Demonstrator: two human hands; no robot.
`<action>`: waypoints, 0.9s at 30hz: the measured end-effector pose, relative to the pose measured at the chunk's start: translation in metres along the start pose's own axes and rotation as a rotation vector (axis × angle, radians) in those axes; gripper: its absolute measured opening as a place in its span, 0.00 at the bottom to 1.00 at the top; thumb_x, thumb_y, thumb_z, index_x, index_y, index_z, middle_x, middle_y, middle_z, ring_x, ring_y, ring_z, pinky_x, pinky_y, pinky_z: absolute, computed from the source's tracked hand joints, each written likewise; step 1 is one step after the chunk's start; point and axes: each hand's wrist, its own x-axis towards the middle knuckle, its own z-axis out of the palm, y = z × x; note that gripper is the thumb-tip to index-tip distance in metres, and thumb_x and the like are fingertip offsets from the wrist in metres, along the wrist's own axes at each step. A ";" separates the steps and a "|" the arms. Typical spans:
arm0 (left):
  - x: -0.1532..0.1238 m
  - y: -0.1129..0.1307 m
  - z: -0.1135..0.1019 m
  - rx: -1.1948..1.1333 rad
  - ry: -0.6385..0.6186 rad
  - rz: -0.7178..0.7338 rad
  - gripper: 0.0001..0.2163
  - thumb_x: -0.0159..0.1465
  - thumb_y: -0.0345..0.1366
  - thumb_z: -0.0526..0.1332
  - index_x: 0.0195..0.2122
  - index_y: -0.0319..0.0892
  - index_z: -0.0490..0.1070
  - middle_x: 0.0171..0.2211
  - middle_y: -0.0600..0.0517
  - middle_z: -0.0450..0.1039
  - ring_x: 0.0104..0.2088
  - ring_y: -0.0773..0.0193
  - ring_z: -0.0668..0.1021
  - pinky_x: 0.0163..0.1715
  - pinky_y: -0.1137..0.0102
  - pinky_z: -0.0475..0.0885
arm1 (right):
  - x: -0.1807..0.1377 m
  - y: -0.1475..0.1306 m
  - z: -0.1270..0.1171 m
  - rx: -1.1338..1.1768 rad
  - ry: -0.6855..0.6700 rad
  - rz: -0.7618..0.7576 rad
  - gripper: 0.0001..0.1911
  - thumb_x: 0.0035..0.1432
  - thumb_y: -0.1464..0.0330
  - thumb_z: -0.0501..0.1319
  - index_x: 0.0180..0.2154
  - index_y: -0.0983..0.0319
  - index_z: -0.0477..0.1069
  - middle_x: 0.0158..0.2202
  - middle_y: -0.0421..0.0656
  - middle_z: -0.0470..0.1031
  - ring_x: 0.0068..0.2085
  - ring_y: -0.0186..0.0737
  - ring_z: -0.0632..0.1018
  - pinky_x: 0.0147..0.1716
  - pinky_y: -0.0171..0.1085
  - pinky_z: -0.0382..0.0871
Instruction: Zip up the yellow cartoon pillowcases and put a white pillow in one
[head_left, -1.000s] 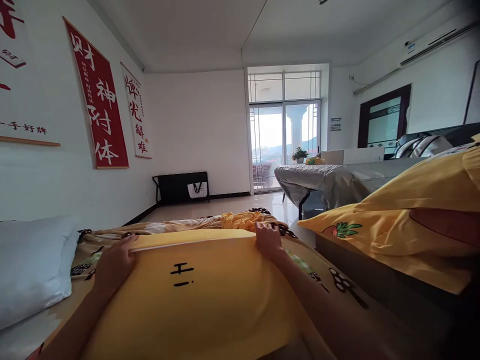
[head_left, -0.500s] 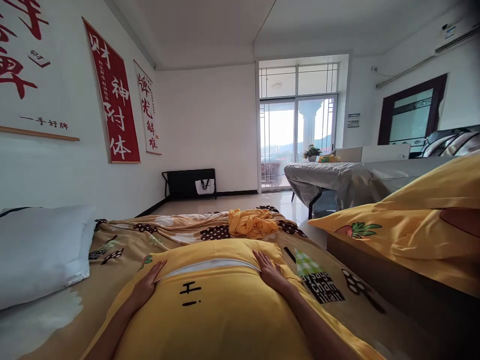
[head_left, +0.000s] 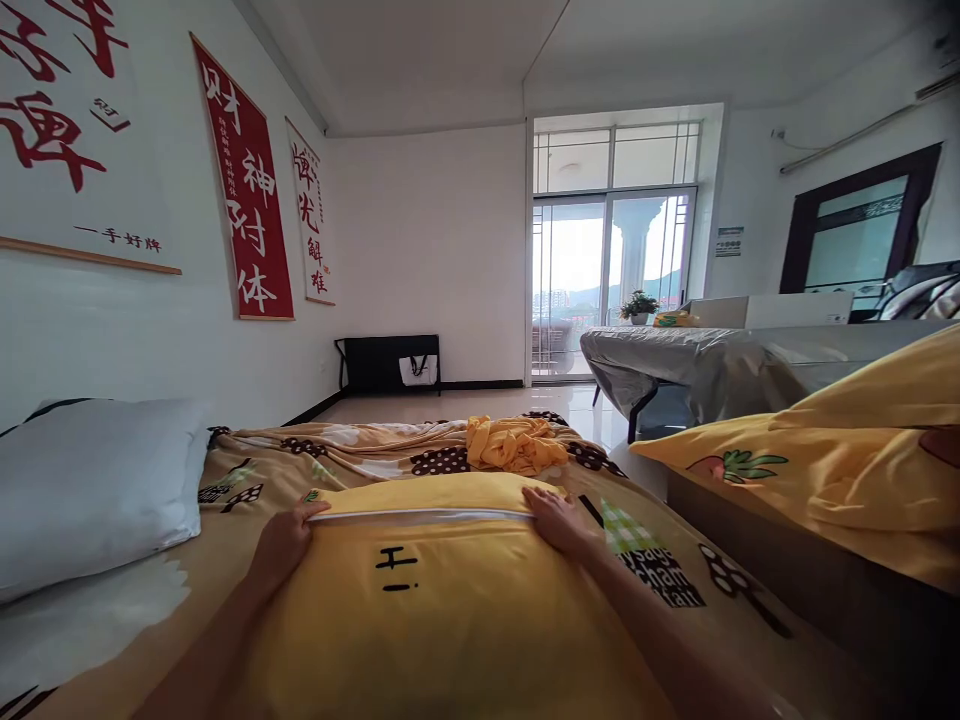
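Observation:
A yellow pillow [head_left: 450,610] with "Hi" printed on it lies in front of me on a patterned blanket. Near its far end runs an opening in the pillowcase, where a narrow strip of the white pillow inside [head_left: 427,517] shows. My left hand [head_left: 286,535] grips the far left corner, its fingers curled round the cloth. On the far right corner, my right hand [head_left: 559,518] is closed on the pillow, fingers bent over the edge by the opening. Beyond it lies a crumpled yellow cloth [head_left: 517,445].
At the left rests a white pillow [head_left: 97,490] on the patterned blanket [head_left: 360,440]. Yellow pillows with a carrot print [head_left: 847,480] are piled at the right. Farther back stand a plastic-covered table [head_left: 675,350] and a folded black frame [head_left: 375,365] against the wall.
Both hands have gone from lying flat on the pillow to gripping its far corners. The opening now looks straighter and narrower. The view has shifted slightly left.

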 end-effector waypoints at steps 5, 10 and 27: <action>0.042 0.030 -0.088 0.030 0.320 0.081 0.22 0.55 0.33 0.46 0.43 0.40 0.77 0.46 0.48 0.77 0.49 0.55 0.76 0.51 0.64 0.69 | 0.028 -0.011 -0.095 -0.108 0.395 -0.025 0.29 0.54 0.79 0.47 0.56 0.64 0.66 0.65 0.49 0.56 0.63 0.49 0.58 0.58 0.51 0.51; 0.037 0.012 -0.092 0.108 0.808 0.262 0.21 0.53 0.27 0.48 0.44 0.39 0.74 0.48 0.48 0.76 0.53 0.57 0.74 0.56 0.61 0.64 | 0.019 -0.018 -0.108 -0.100 0.811 -0.135 0.35 0.51 0.80 0.49 0.62 0.63 0.59 0.62 0.46 0.62 0.62 0.50 0.61 0.58 0.49 0.52; -0.112 -0.059 0.032 0.132 0.355 0.474 0.31 0.58 0.28 0.46 0.63 0.57 0.54 0.60 0.57 0.62 0.59 0.58 0.69 0.55 0.62 0.69 | -0.072 0.028 0.066 -0.014 0.875 -0.422 0.43 0.50 0.78 0.45 0.67 0.52 0.42 0.59 0.41 0.66 0.59 0.44 0.68 0.53 0.47 0.65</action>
